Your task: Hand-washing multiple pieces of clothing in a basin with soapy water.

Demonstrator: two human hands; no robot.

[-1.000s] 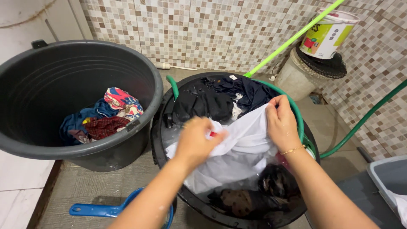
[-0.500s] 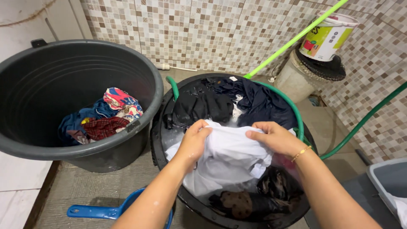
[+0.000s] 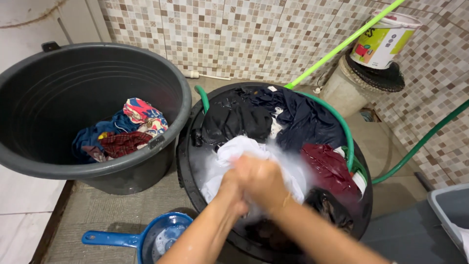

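Note:
A white garment point(image 3: 229, 154) lies wet in a black wash basin point(image 3: 188, 166) among dark, navy and maroon clothes point(image 3: 327, 168). My left hand point(image 3: 234, 183) and my right hand point(image 3: 266, 183) are pressed together over the middle of the basin, both gripping bunched white cloth. The hands are motion-blurred. A green hose point(image 3: 342, 129) curves along the basin's far rim.
A large dark grey tub point(image 3: 29, 164) at left holds several colourful wrung clothes point(image 3: 141, 115). A blue dipper point(image 3: 146, 239) lies on the floor in front. A green pole point(image 3: 342, 46), a white bucket point(image 3: 383, 41) on a stand and a tiled wall stand behind. A grey bin point(image 3: 449, 215) sits at right.
My hands were apart on the spread white garment; they have come together at the basin's middle and bunched the cloth between them, uncovering the maroon garment.

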